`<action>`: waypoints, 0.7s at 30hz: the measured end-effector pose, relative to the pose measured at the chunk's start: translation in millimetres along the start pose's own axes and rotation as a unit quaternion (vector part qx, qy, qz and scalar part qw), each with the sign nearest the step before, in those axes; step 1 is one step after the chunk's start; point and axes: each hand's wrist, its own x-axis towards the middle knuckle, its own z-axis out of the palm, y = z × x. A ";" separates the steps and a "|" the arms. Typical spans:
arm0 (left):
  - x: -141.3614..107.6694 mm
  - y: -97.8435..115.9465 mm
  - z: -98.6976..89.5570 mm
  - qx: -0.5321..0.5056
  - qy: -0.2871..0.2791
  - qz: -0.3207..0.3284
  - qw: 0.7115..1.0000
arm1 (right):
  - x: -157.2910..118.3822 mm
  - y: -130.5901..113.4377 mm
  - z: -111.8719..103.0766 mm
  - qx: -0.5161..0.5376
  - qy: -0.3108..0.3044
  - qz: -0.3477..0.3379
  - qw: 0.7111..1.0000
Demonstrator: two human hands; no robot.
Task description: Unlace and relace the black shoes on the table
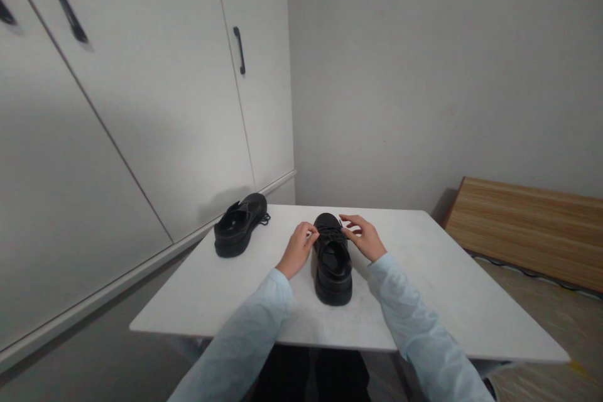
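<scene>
A black lace-up shoe (333, 279) stands on the white table in front of me, its toe pointing away and its heel toward me. At the left side of its laces is my left hand (300, 247), thumb and fingertips close together; whatever they pinch is too small to make out. My right hand (363, 236) is at the right side of the laces, with thumb and fingers curved around a thin black lace end (341, 223). Another black shoe (239, 226) sits at the table's back left, with its lace loops hanging off its right side.
The white table (438, 301) reaches from my lap toward the room corner. White cabinets (155, 88) with dark handles border it on the left. A grey wall stands behind, and a wood-grain board (527, 226) lies beyond the table at the right.
</scene>
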 end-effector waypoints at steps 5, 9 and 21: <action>1.9 -3.4 -2.2 -0.057 0.112 -0.064 0.990 | -1.6 -7.9 -1.2 -0.003 -0.030 -0.024 0.999; 5.4 -12.8 -6.7 -0.115 0.208 -0.101 0.966 | -2.2 -14.1 -1.0 -0.003 -0.060 -0.060 0.996; 4.4 1.8 -12.1 -0.069 0.223 -0.075 0.970 | -4.8 -16.1 7.6 -0.042 -0.103 -0.134 0.985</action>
